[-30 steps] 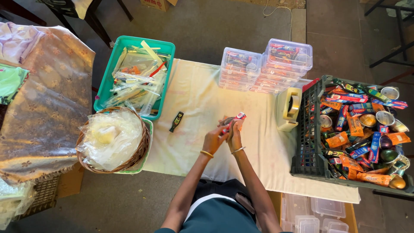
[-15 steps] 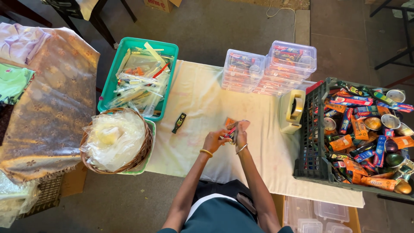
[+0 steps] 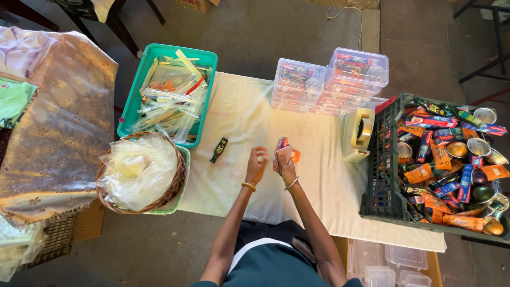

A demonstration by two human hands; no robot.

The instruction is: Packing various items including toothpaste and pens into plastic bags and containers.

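Note:
My right hand holds a small orange and white packet with a red and blue tip upright over the pale tablecloth. My left hand hovers just to its left, fingers loosely curled, holding nothing. A small dark green tube lies on the cloth to the left of my left hand.
A teal tray of packaged toothbrushes and a wicker basket of plastic bags sit at left. Stacked clear lidded boxes stand at the back. A tape dispenser and a dark crate of toothpaste boxes and tins are at right.
My hands were together on the packet. Now my left hand has let go and moved left, while my right hand keeps hold of the packet.

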